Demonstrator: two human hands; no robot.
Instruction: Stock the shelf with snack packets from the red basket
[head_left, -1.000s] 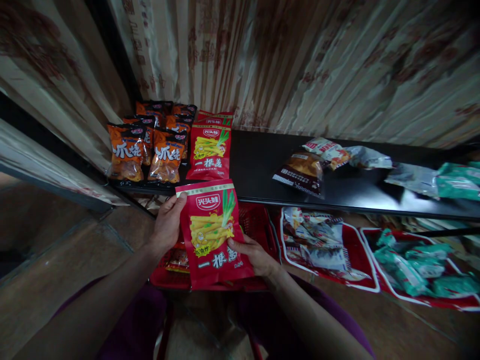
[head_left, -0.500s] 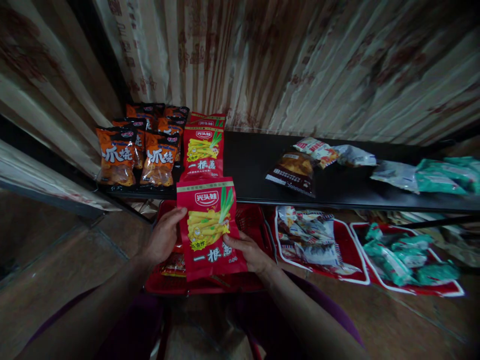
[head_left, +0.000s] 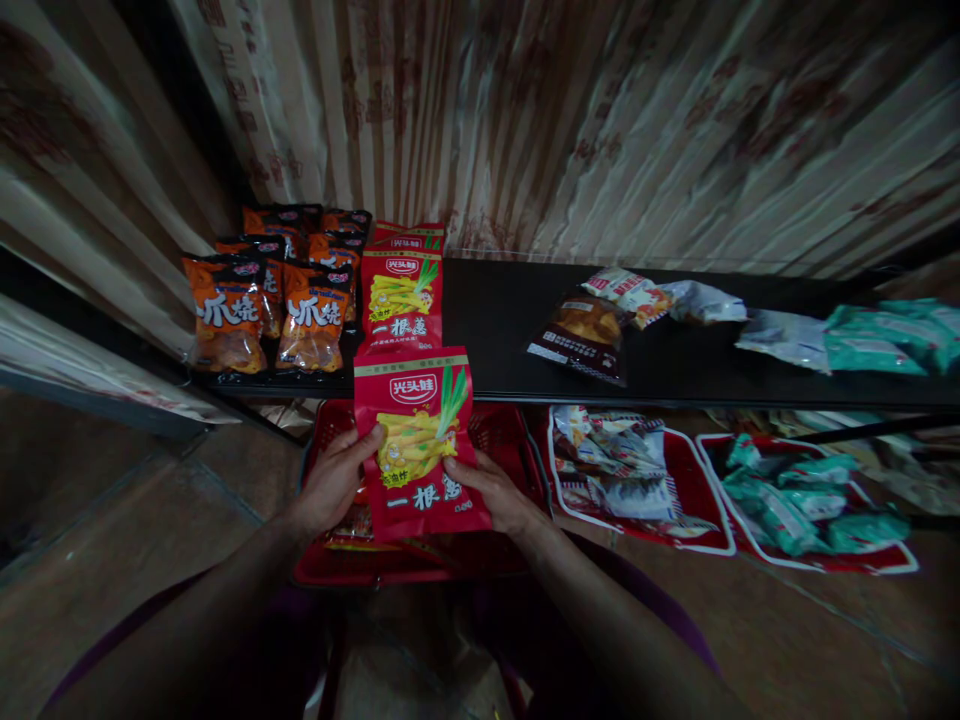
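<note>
A red snack bag with yellow sticks and green scallions printed on it is held upright between my two hands. My left hand grips its left edge, thumb on the front. On the right, my right hand pinches the lower side, its thumb also across the front. Under the bag is a red basket with some packets partly hidden in it. Behind, on the black shelf, stand matching red bags, one behind another.
Orange and black snack bags stand in rows at the shelf's left. A brown snack bag, white packets and green packets lie farther right. Two red baskets with white rims hold white packets and green packets below.
My left hand has shifted inward over the bag's left edge, thumb farther across the front. The bag's lower end has risen slightly. The view has moved a little.
</note>
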